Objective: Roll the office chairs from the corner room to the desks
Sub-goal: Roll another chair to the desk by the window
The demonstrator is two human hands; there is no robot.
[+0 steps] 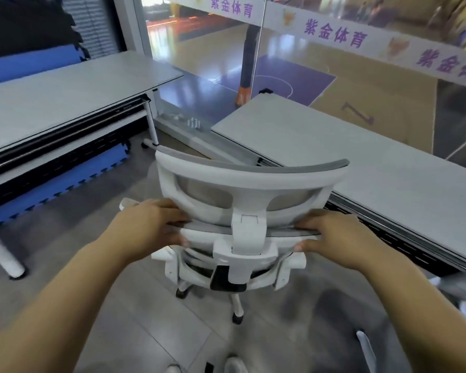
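Between two benches, on the tiled floor: white office chair (242, 227), seen from behind, backrest toward the camera.
Chair headrest (250, 181): curved white frame with grey mesh, mounted on a central white post above the backrest.
Chair base: white spokes with black castors (237, 317) resting on the grey floor (135, 313); one castor toward the left, one nearest the camera.
Left hand (148, 227): grip clamped on the left part of the backrest top edge, fingers over the grey rim, thumb below it.
Right hand (331, 235): grip clamped on the right part of the same edge, fingers over the rim, thumb tip against the white frame beneath.
Forearms: bare, both extended forward from the lower corners of the view.
Left bench (65, 103): pale grey top on white legs with feet, well apart from the chair.
Right bench (361, 162): pale grey top, running diagonally; near edge just beside the right end of the headrest.
Under the left bench: blue interlocking foam mats (65, 189) on the floor.
Beyond the benches: glass wall (280, 63) with a white band of purple characters; a sports court with a purple zone visible through it.
Image quality: motion blur on the floor and the lower right corner; objects there not identifiable.
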